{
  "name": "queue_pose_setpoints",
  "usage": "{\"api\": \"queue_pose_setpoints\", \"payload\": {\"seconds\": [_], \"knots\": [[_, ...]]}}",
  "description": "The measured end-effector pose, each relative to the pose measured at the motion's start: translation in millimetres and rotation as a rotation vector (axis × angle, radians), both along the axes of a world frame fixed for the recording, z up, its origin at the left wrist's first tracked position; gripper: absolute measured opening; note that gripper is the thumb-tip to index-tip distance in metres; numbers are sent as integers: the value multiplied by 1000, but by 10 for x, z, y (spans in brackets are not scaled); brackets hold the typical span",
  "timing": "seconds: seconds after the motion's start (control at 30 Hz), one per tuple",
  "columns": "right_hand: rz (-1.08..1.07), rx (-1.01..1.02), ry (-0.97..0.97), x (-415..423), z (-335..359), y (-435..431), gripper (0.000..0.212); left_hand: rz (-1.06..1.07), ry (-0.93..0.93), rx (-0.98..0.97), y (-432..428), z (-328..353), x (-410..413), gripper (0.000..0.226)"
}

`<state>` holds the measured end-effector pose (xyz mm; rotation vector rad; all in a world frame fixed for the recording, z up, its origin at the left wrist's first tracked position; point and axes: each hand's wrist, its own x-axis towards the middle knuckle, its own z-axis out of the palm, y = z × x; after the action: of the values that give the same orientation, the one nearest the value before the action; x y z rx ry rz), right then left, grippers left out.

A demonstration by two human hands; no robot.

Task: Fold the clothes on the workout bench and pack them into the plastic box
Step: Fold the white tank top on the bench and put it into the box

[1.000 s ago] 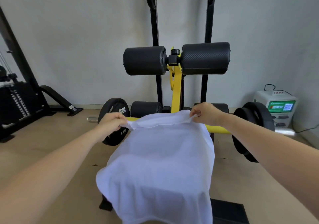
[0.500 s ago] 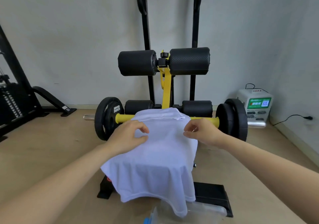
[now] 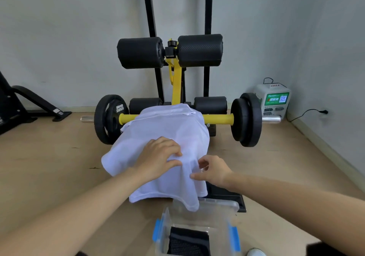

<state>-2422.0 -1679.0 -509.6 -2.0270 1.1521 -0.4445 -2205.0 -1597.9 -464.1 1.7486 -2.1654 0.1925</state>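
From the head view, a white shirt (image 3: 164, 137) lies draped over the counter (image 3: 225, 195), its near hem hanging off the near end just above the clear plastic box (image 3: 197, 216) on the floor, where a dark garment (image 3: 187, 242) already sits. The left hand (image 3: 160, 157) rests palm down on the middle of the shirt, fingers spread and flat, pinning the cloth rather than gripping it. The right hand (image 3: 212, 170) is at the shirt's right near edge, fingers loosely curled and partly open; whether it has pinched the fabric I cannot tell. Beyond the shirt, a yellow barbell (image 3: 217, 118) with black plates crosses the far end. The step in hand looks like a fold across the body. To do it well, the left hand should hold the fold line firm while the right draws the edge over evenly, smoothing wrinkles and keeping the hanging hem from sliding off.
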Motion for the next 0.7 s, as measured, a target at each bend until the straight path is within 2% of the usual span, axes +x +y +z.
{"api": "queue_pose_setpoints", "payload": {"seconds": [0.1,0.2,0.3,0.43,0.7], "knots": [[-16,-9,-26,39,-125,3,35,8,61,-37,-34,-34,29,24],[-26,-14,-63,9,-154,-38,8,26,107,-32,-46,-33,36,25],[-28,2,-103,-73,-120,-82,10,42,155,-3,-42,-11,55,24],[34,136,-166,-261,11,-105,12,47,184,4,-26,-6,61,17],[41,227,-423,-518,554,-231,16,-26,213,-90,-22,97,-359,54]]}}
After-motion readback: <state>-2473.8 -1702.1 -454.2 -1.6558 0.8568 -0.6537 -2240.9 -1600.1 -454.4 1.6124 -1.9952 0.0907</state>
